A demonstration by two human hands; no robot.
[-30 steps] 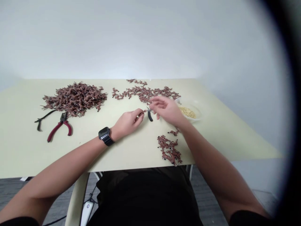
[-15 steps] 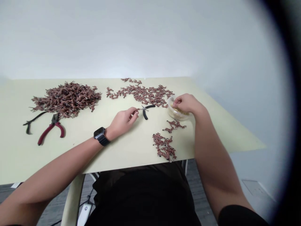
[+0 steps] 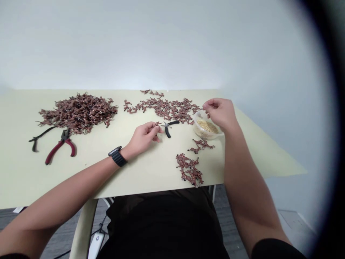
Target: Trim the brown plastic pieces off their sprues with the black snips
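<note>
My left hand [image 3: 144, 136] is closed in a pinch on a small brown animal figure [image 3: 158, 123], mostly hidden by the fingers. Just right of those fingertips lie small black-handled pliers [image 3: 167, 131], jaws toward the hand. My right hand [image 3: 222, 112] is raised over the far rim of a clear round plastic tub [image 3: 202, 135]. Its thumb and fingertips are pressed together; anything between them is too small to make out. Tiny gold-coloured pieces [image 3: 207, 126] cover the tub's bottom.
A heaped pile of brown figures [image 3: 81, 113] lies at left, beside red-handled pliers [image 3: 60, 145] and a dark-handled tool [image 3: 35, 143]. More figures [image 3: 172, 108] spread across the back. Smaller groups [image 3: 188, 169] lie near the front edge of the pale table [image 3: 129, 180].
My right hand has lifted out of the tub, up and slightly away, uncovering the gold pieces. My left hand has turned a little, still pinching the figure.
</note>
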